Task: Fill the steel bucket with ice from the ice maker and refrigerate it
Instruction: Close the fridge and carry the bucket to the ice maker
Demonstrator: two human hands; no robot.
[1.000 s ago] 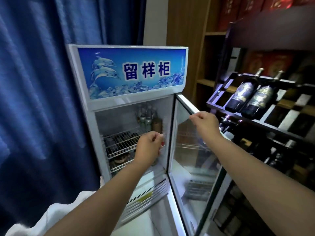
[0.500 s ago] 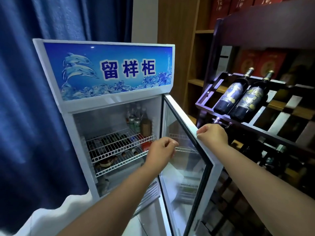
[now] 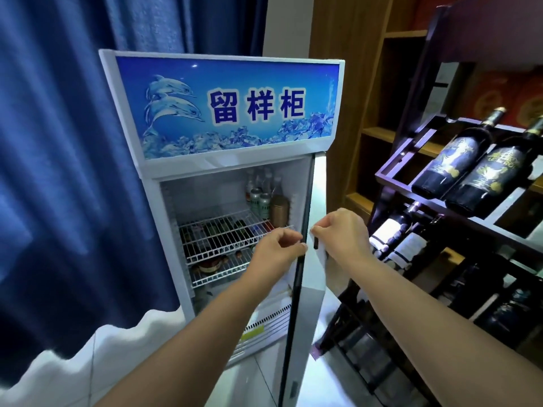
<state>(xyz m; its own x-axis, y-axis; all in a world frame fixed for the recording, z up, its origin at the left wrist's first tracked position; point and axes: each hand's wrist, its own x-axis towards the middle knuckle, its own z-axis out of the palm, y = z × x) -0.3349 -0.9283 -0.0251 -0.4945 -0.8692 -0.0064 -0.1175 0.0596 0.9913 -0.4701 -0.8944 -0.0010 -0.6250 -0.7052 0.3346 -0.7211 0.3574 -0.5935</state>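
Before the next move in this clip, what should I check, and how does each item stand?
1. Fridge door open: ok. It stands wide open, seen edge-on.
2. Grip on the door: the right hand holds its edge, ok. The left hand is curled beside the edge; whether it touches, cannot tell.
3. Steel bucket at hand: not ok. Neither hand holds it, and none is in view.
4. Room on the top wire shelf: ok. Its left part is bare; cans stand at the back right.
5. Door clear of the wine rack: cannot tell. The rack stands close on the right.
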